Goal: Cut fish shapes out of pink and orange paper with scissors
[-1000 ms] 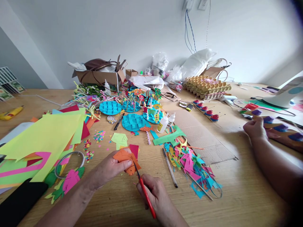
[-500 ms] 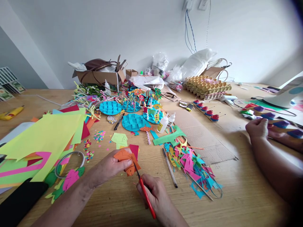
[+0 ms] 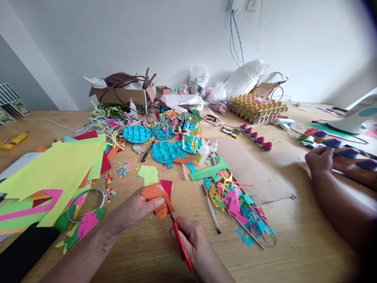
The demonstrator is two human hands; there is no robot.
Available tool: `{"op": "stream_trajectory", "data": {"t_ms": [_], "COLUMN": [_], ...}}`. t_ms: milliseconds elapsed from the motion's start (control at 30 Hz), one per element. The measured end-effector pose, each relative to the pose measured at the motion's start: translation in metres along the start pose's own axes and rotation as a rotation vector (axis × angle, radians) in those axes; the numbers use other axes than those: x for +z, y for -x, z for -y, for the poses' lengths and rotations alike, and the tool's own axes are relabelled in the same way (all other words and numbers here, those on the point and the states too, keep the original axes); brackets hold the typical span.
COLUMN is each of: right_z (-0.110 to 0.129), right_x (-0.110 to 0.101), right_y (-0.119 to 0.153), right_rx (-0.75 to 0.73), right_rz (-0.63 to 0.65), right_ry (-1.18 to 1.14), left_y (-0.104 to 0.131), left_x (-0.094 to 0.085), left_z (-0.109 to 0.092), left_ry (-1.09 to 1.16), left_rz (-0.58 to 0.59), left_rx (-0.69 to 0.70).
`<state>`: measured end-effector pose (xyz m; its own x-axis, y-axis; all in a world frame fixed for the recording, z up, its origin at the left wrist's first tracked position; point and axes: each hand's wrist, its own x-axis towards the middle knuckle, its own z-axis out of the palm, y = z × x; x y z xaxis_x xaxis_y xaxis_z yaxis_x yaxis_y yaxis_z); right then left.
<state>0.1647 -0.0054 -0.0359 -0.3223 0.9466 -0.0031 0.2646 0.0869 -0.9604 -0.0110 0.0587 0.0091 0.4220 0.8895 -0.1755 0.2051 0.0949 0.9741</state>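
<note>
Between thumb and fingers, my left hand (image 3: 151,202) pinches a piece of orange paper (image 3: 161,212) with a fish drawn on it in black lines. My right hand (image 3: 190,237) is closed round the red-handled scissors (image 3: 182,245), whose blades meet the right side of the orange paper. Just behind the paper lie a red paper piece (image 3: 167,189) and a light green piece with a drawn fish (image 3: 148,173). A pen (image 3: 211,208) rests to the right of my right hand.
Coloured scraps (image 3: 241,208) and a cardboard sheet (image 3: 247,169) lie to the right, glue bottles (image 3: 202,154) and blue discs (image 3: 167,152) ahead. Paper sheets (image 3: 55,165) and a tape roll (image 3: 101,199) are at left. At far right, another person's hand (image 3: 319,159) holds a painted egg-carton strip (image 3: 349,152).
Almost nothing differs. The scissors stay at the orange paper's edge, and both my hands keep their places with only a very slight shift of the view.
</note>
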Motion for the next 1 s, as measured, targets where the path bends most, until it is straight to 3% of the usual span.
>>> {"op": "stream_trajectory", "data": {"t_ms": [133,300,567,1000], "right_z": [-0.005,-0.005,0.001,-0.007], "right_x": [0.003,0.009,0.012,0.012], "right_y": [0.001,0.002,0.000,0.002], "right_rx": [0.013,0.142,0.158,0.102], "right_rz": [0.002,0.015,0.014,-0.026], "right_ry": [-0.044,-0.254,-0.489,-0.508], "left_y": [0.000,0.000,0.001,0.001], "left_x": [0.004,0.018,0.036,0.049], "left_z": [0.000,-0.003,0.000,-0.001], "left_ry": [0.060,0.160,0.199,0.234], "left_rz": [-0.010,-0.083,-0.171,-0.220], "left_rx": [-0.014,-0.035,0.019,0.005]}}
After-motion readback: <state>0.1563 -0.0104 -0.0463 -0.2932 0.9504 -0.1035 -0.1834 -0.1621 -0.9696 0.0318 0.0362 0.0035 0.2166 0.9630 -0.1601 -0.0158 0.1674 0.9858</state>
